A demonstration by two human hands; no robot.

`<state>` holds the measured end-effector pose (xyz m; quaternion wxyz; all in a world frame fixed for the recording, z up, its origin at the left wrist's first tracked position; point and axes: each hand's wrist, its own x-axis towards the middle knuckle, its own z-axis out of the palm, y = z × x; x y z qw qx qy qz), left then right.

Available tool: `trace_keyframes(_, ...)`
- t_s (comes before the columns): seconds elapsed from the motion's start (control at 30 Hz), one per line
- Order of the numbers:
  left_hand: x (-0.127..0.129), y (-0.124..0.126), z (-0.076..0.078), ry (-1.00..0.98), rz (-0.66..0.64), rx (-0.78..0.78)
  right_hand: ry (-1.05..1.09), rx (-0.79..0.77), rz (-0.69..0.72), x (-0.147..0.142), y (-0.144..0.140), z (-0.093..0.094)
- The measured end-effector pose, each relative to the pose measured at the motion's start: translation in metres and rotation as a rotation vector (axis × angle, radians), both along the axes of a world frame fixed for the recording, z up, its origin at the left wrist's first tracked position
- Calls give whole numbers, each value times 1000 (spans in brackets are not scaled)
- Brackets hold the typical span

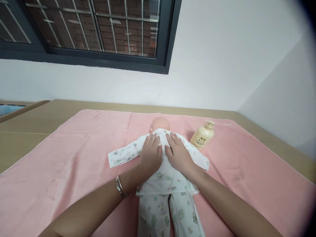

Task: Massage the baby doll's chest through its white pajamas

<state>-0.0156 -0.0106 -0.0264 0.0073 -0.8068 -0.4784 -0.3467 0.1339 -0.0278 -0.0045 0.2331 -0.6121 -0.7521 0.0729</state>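
Both hands lie flat and spread on the doll's back, pinching nothing: the left grip (pixel 150 154) presses palm-down with fingers fanned toward the head, and the right grip (pixel 178 152) does the same just beside it, thumbs almost touching along the middle of the back.

Far to the left of the grips, a light wooden counter (pixel 29 131) shows bare, smooth and matte, running up to a white wall. Nearer, a pink cloth (pixel 74 154) covers most of it, soft-looking, with a pale hemmed edge and shallow creases. Out from under the left grip stretches one sleeve of the doll's suit (pixel 123 154), flat and limp, white cotton printed with small green and pink figures. A silver bangle (pixel 120 186) circles the left wrist.

Under both grips lies the doll (pixel 163 177), stretched out on the cloth, its bare, rounded, smooth head (pixel 160 123) just beyond the fingertips and its two trouser legs running back toward the person, between the forearms.

Right of the right grip, near the doll's other sleeve but apart from it, a cream pump bottle (pixel 202 135) lies tilted on the cloth, glossy plastic, rounded at the shoulders, with a dark printed label. Its walls are opaque, so its contents cannot be told.
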Motion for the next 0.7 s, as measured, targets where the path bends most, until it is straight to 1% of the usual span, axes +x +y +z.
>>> trace_keyframes(0.1,-2,6,-1,-37,33,-106,-37,5,-8,-5,-8,1)
trace_keyframes(0.17,-3,11,-2,-48,43,-142,-55,3,-2,-8,-15,2)
trace_keyframes(0.27,-4,16,-2,-48,45,-143,-69,1,26,-12,-25,7)
trace_keyframes(0.33,-3,15,-2,-29,47,-126,-50,1,37,-11,-26,11)
trace_keyframes(0.4,-2,9,-1,6,46,-104,-9,-11,36,-7,-20,12)
trace_keyframes(0.47,0,-2,1,46,25,-79,31,-24,36,2,-6,11)
trace_keyframes(0.6,4,-27,11,127,-68,-45,85,-48,37,27,28,0)
trace_keyframes(0.7,6,-38,17,157,-75,-47,99,-71,34,36,39,-7)
